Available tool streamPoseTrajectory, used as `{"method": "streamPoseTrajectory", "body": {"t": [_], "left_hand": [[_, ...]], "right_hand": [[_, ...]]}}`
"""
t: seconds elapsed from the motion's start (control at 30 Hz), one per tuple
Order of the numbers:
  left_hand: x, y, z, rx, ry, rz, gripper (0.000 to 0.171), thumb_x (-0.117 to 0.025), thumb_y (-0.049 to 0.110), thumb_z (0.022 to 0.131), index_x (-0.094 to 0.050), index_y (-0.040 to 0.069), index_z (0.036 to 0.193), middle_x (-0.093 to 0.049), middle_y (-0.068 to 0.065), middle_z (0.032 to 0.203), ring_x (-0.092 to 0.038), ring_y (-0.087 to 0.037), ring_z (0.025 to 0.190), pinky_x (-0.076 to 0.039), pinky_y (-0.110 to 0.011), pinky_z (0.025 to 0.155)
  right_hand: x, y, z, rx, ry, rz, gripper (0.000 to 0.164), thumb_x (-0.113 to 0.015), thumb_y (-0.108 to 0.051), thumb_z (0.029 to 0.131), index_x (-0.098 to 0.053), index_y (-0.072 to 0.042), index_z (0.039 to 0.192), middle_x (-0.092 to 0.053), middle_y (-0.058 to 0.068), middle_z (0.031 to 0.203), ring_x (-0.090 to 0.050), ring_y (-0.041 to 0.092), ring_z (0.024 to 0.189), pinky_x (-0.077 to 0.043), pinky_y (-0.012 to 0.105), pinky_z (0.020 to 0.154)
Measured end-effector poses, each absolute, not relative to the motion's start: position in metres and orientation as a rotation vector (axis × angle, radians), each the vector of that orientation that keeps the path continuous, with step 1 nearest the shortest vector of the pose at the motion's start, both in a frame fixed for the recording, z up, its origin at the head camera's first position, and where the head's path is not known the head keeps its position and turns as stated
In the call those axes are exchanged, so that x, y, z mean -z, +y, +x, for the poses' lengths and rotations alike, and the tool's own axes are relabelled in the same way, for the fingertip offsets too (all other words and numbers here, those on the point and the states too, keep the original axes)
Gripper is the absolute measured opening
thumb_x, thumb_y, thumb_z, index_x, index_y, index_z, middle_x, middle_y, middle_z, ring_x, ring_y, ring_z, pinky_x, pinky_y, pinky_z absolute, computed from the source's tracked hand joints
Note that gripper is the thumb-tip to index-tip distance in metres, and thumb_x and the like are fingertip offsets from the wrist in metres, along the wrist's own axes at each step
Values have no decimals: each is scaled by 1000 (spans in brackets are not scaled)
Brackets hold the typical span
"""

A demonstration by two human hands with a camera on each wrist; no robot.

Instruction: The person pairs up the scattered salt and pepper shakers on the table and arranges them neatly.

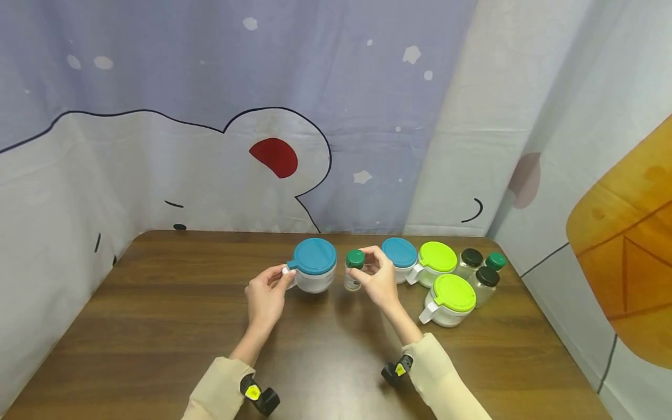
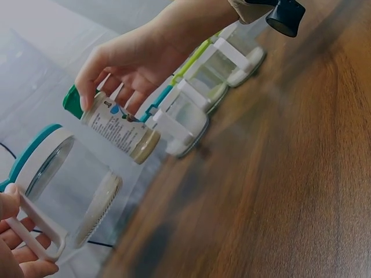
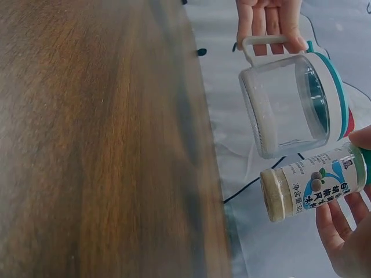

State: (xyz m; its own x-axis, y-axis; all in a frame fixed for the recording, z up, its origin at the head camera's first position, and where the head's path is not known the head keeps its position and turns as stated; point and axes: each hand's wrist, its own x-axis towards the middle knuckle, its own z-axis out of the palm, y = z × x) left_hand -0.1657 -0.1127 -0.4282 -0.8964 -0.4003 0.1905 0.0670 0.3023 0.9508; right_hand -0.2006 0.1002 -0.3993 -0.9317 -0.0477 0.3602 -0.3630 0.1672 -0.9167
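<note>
My left hand (image 1: 265, 297) grips the white handle of a clear seasoning jar (image 2: 75, 179) with a blue lid, thumb on top near the lid's tab. White grainy contents lie in a thin layer at its base. To its right, my right hand (image 1: 381, 282) holds a small spice bottle (image 3: 313, 182) by its upper part, between thumb and fingers. A green cap tops the bottle, its label carries printed characters, and pale powder shows at the bottom. Both the jar and the bottle are lifted above the table, side by side with a small gap, lids on.
Right of my hands on the wooden table (image 1: 157, 326) stand another blue-lidded jar (image 1: 399, 252) and two lime-lidded jars, one behind (image 1: 438, 256) and one nearer (image 1: 454, 293). Beside them are black-capped bottles (image 1: 487, 276) and a green-capped bottle (image 1: 496, 261). A patterned curtain (image 1: 367, 146) hangs behind.
</note>
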Motion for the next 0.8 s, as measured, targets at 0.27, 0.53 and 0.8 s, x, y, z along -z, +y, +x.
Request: {"method": "streamPoseTrajectory", "body": {"t": [0.27,0.53,0.8], "left_hand": [[428,-119,-167,1628,-2187,349,31,-72,18,87,-69,-2,110,-71,-19,107,-70,-29,99,-57,-39,84],[429,-124,-169,1653,-2181,369,31,-70,18,88,-68,-2,112,-71,-19,108,-69,-29,100,-57,-37,84],[433,-130,-170,1624,-2182,385,32,-71,18,88,-68,-2,112,-71,-19,109,-69,-29,101,-56,-39,86]], "right_hand": [[400,92,-203,-1813,-2212,397,36,-75,8,70,-60,10,103,-63,29,94,-60,23,82,-56,33,76],[402,86,-208,-1820,-2221,399,35,-75,7,70,-62,9,103,-65,27,92,-62,20,80,-53,20,72],[405,79,-212,-1857,-2243,427,36,-75,6,72,-61,8,105,-64,28,95,-62,27,84,-54,24,75]]}}
